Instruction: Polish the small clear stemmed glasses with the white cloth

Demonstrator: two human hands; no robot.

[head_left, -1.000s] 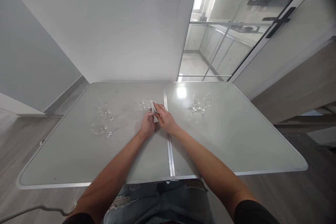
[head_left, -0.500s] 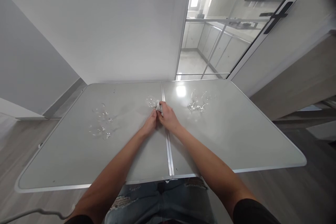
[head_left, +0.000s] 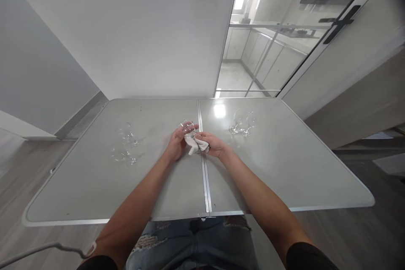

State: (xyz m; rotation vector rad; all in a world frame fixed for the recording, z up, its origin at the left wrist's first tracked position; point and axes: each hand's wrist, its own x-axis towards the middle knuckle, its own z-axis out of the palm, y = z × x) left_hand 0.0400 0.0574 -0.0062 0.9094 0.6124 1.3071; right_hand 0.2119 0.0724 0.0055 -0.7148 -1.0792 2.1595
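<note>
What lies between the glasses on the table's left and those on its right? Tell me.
In the head view: left hand holding a glass, right hand gripping a white cloth, and the metal seam.

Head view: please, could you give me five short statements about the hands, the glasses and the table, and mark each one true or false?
1. The left hand holds a glass. True.
2. The right hand holds a white cloth. True.
3. A metal strip divides the table into two halves. True.
4. All the other glasses are on the left half. False: two glasses are on the right half.
5. The sleeves are white. False: they are dark.
</note>
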